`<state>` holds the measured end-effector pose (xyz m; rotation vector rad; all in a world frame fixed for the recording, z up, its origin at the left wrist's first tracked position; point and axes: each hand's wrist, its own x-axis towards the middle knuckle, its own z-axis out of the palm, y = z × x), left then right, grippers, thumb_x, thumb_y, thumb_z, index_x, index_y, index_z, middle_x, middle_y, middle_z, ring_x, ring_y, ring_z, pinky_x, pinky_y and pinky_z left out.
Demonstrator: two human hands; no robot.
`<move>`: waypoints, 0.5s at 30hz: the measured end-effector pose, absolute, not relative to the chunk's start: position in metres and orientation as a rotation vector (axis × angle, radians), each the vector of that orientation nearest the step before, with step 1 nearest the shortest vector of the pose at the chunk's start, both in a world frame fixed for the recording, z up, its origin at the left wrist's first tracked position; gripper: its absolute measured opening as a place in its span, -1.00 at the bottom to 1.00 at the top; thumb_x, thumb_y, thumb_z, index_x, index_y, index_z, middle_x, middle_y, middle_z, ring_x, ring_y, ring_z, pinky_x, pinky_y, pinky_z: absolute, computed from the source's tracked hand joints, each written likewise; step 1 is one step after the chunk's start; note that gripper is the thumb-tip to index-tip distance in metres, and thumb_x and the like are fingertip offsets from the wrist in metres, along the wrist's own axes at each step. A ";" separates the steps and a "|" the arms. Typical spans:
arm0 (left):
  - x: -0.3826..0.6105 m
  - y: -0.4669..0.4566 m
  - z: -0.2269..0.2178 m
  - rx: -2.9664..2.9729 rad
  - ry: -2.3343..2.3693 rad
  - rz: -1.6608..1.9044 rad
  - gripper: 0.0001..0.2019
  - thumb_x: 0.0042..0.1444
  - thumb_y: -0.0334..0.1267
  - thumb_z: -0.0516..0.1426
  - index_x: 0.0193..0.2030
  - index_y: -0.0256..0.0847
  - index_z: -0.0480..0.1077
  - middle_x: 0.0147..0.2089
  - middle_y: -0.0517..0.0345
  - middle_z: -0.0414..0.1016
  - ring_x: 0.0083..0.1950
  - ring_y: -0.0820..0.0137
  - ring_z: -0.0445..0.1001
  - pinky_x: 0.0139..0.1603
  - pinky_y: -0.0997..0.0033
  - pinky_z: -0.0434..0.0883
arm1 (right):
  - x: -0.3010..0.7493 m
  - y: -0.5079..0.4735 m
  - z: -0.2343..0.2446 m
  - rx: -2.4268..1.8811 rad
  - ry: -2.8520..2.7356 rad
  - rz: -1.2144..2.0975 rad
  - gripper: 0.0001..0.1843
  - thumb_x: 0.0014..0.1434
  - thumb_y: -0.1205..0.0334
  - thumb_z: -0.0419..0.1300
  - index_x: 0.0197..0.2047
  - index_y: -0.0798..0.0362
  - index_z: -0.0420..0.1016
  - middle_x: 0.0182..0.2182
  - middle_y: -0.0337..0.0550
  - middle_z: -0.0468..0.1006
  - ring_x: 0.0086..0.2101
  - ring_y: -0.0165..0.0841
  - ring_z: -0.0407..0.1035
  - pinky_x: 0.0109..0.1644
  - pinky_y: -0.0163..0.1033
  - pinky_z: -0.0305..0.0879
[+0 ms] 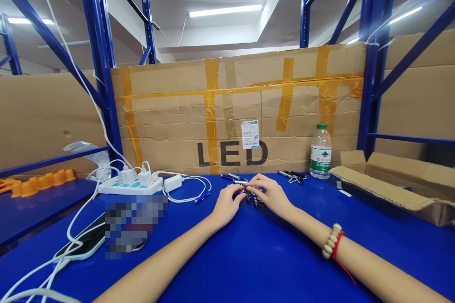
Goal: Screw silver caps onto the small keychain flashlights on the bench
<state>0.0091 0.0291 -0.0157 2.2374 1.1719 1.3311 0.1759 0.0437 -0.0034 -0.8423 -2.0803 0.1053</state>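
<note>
My left hand (226,204) is at the middle of the blue table, its fingers curled and its thumb close to the index finger. Whatever lies between those fingers is too small to make out. My right hand (272,195) is beside it, fingertips closed on a slim silver pen (240,182) that points left above the left fingers. Under and between both hands lie several small dark and metallic pieces (256,200), partly hidden. Just behind the hands are blue and silver pens (230,177). A lone blue pen (202,198) lies to the left.
At left are a white power strip (131,185) with chargers and cables, and a phone (85,239). Dark pens and clips (294,176), a water bottle (321,152) and an open cardboard box (391,182) stand at right. A cardboard panel (170,128) closes the back.
</note>
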 end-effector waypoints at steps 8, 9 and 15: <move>0.010 0.028 -0.014 2.231 1.136 1.335 -0.80 0.08 -0.36 0.01 -0.22 -0.19 0.43 -0.20 0.10 0.50 -0.19 0.33 0.42 -0.08 0.35 0.31 | 0.174 0.047 -0.006 -0.855 -1.968 0.334 -0.80 0.04 0.15 0.15 -0.35 0.07 0.53 -0.41 -0.15 0.55 -0.41 -0.36 0.38 -0.34 -0.29 0.27; 0.010 0.028 -0.014 2.225 1.135 1.328 -0.80 0.09 -0.35 0.00 -0.22 -0.18 0.43 -0.24 0.12 0.50 -0.24 0.35 0.42 -0.12 0.36 0.32 | 0.173 0.047 -0.006 -0.859 -1.941 0.359 -0.79 0.04 0.14 0.14 -0.35 0.08 0.53 -0.42 -0.14 0.56 -0.42 -0.35 0.38 -0.35 -0.29 0.28; 0.008 0.031 -0.017 2.191 1.160 1.281 -0.74 0.14 -0.30 -0.07 -0.13 -0.16 0.38 -0.41 0.19 0.43 -0.46 0.43 0.36 -0.34 0.47 0.32 | 0.171 0.050 -0.006 -0.857 -1.798 0.535 -0.72 -0.01 0.08 0.16 -0.33 0.11 0.52 -0.44 -0.12 0.57 -0.43 -0.34 0.41 -0.32 -0.26 0.33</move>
